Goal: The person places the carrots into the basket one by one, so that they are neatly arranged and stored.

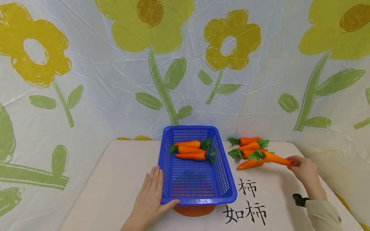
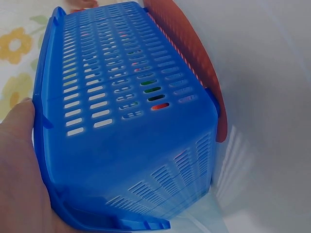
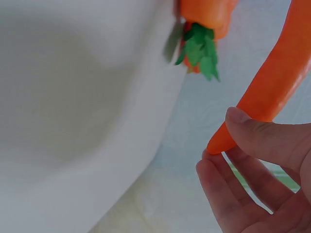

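A blue basket (image 1: 199, 201) holds three carrots (image 1: 189, 149) with green tops. Along its left side lies my left hand (image 1: 148, 199), fingers straight and thumb at the near corner; in the left wrist view that hand (image 2: 22, 170) touches the rim of the basket (image 2: 121, 160). At the right, my right hand (image 1: 306, 175) pinches the tip of a carrot (image 1: 276, 158), whose leafy end points left over other carrots (image 1: 251, 164). The right wrist view shows the thumb and fingers of the right hand (image 3: 265, 165) around the tip of the carrot (image 3: 277, 73).
Several carrots (image 1: 250, 146) lie in a pile right of the basket on the pale table (image 1: 115, 179). Black characters (image 1: 247, 213) and a round orange shape (image 1: 194, 210) show near the basket's front. A flowered cloth (image 1: 115, 80) hangs behind.
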Motion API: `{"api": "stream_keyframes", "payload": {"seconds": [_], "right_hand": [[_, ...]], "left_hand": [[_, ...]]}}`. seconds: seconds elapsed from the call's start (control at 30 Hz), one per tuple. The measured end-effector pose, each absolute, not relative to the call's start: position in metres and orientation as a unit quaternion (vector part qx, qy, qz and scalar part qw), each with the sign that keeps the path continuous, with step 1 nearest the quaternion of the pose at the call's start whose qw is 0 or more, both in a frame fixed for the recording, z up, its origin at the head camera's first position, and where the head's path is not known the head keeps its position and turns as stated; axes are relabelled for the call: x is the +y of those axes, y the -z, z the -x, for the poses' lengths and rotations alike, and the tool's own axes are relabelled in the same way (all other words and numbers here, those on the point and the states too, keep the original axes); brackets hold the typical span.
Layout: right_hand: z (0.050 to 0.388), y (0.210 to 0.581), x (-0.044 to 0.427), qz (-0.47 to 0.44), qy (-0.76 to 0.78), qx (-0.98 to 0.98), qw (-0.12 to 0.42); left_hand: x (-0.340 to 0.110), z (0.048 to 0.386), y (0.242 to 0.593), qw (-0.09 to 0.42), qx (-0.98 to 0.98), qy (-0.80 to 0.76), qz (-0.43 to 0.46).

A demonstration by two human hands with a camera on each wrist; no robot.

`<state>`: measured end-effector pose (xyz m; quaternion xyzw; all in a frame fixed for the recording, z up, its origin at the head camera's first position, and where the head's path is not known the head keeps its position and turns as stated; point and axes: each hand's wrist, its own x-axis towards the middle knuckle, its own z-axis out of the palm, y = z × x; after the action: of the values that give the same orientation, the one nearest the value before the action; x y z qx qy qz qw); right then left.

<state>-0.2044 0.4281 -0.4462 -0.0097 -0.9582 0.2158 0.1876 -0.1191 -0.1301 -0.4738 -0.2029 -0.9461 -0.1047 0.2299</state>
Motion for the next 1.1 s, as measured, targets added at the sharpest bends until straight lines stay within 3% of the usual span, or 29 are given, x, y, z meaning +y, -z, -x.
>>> {"api": "stream_keyframes", "payload": {"seconds": [0.83, 1.1], "right_hand": [[0.203, 0.391, 0.340, -0.069, -0.278, -0.936, 0.203], [0.208, 0.383, 0.312, -0.073, -0.289, -0.939, 0.174]], "left_hand": [[-0.130, 0.116, 0.470, 0.202, -0.952, 0.114, 0.199], [-0.129, 0.117, 0.469, 0.201, -0.952, 0.116, 0.199]]}}
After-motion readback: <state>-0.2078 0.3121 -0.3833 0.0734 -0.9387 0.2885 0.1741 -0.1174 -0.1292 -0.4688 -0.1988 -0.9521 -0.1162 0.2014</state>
